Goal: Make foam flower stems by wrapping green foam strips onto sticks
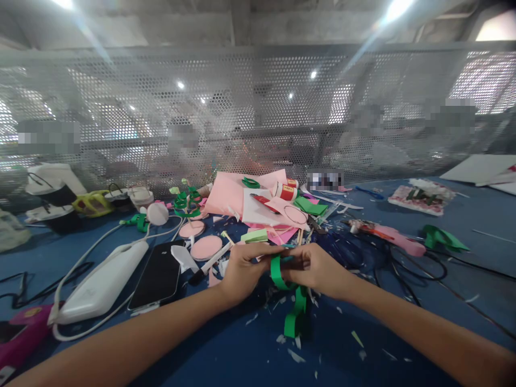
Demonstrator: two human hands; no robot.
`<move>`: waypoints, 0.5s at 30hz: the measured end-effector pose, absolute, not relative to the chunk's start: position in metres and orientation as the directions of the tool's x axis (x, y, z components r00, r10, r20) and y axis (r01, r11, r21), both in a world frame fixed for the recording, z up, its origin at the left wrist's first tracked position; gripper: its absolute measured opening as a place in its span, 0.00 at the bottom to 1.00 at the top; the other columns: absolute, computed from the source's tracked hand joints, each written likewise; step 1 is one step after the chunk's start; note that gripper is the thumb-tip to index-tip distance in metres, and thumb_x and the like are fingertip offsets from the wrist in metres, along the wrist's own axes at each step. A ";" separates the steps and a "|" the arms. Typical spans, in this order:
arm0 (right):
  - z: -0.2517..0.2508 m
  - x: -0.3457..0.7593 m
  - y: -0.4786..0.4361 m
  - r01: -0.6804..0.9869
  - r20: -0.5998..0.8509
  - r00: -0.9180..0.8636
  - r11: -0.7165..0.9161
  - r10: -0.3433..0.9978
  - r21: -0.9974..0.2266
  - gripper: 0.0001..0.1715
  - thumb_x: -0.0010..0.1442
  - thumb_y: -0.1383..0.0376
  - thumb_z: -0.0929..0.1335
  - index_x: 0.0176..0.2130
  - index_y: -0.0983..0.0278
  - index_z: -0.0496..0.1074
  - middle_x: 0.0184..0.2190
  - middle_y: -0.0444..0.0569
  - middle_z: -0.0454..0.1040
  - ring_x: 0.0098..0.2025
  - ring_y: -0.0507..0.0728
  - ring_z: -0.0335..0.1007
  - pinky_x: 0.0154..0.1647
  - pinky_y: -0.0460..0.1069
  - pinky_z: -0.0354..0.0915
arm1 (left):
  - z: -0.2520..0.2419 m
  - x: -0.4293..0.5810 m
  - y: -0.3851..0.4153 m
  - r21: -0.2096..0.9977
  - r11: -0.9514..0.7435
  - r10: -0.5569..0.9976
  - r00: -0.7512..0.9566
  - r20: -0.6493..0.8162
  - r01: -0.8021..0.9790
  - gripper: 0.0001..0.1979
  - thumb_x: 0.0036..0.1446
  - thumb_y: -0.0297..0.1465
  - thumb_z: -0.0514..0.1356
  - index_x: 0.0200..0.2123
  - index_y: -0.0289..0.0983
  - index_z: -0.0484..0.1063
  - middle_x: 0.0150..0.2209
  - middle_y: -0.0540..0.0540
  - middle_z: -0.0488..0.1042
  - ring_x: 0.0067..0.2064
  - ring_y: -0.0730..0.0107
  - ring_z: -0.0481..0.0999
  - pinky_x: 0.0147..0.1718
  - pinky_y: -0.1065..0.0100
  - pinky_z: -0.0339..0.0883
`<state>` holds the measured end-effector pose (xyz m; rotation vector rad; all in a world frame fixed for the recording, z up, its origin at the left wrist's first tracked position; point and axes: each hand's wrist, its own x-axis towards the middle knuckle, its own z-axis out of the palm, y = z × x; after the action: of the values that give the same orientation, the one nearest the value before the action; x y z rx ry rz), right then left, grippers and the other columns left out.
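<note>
My left hand (242,269) and my right hand (316,271) meet just above the blue table (226,355), both pinched on a green paper strip (291,303). The strip curls between the fingers and hangs down in loops toward the table. My left fingers also close around a thin stick-like piece at the strip's top; I cannot make out what it is. Small paper scraps (296,355) lie under the hands.
A black phone (158,275) and a white power bank (102,285) with cable lie at the left. Pink discs (205,247), pink paper sheets (229,193), glue tubes (285,191), a green curled-paper model (186,203) and black cables (403,263) crowd the middle. A perforated metal screen (258,107) stands behind.
</note>
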<state>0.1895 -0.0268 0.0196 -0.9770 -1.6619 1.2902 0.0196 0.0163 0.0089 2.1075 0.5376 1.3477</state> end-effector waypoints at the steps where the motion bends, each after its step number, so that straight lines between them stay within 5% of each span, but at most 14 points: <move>1: 0.021 0.189 -0.027 0.026 0.110 -0.400 0.131 0.910 -0.991 0.09 0.45 0.69 0.70 0.32 0.67 0.76 0.22 0.43 0.73 0.26 0.50 0.67 0.30 0.45 0.64 | 0.008 0.019 0.017 0.646 -0.762 0.604 0.402 0.688 0.040 0.09 0.51 0.23 0.60 0.36 0.38 0.78 0.33 0.45 0.80 0.34 0.68 0.79 0.33 0.69 0.75; 7: 0.025 0.191 -0.026 -0.385 -0.041 -0.463 -0.243 0.886 -0.891 0.08 0.47 0.67 0.66 0.27 0.68 0.74 0.23 0.49 0.75 0.28 0.53 0.71 0.36 0.49 0.66 | 0.003 0.013 0.020 0.297 -0.945 0.325 0.457 0.828 0.134 0.16 0.54 0.20 0.56 0.45 0.39 0.73 0.36 0.45 0.79 0.35 0.71 0.79 0.34 0.71 0.75; 11: 0.026 0.194 -0.025 -0.445 -0.150 -0.449 -0.366 0.881 -0.817 0.11 0.48 0.66 0.62 0.24 0.67 0.72 0.19 0.49 0.73 0.24 0.53 0.69 0.35 0.50 0.65 | 0.004 0.010 0.022 0.079 -0.987 0.143 0.535 0.833 0.142 0.21 0.55 0.19 0.54 0.52 0.38 0.66 0.41 0.43 0.77 0.41 0.68 0.77 0.38 0.70 0.74; 15: 0.026 0.195 -0.025 -0.448 -0.193 -0.432 -0.396 0.881 -0.802 0.10 0.48 0.65 0.62 0.22 0.67 0.70 0.17 0.46 0.70 0.22 0.52 0.67 0.33 0.48 0.65 | 0.004 0.008 0.023 0.006 -0.995 0.067 0.601 0.796 0.102 0.24 0.56 0.21 0.54 0.56 0.37 0.61 0.45 0.42 0.75 0.44 0.67 0.76 0.41 0.69 0.73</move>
<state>0.1945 -0.0250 0.0261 -0.7872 -0.8560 1.9307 0.0078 0.0227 0.0042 2.8467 0.1500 1.4133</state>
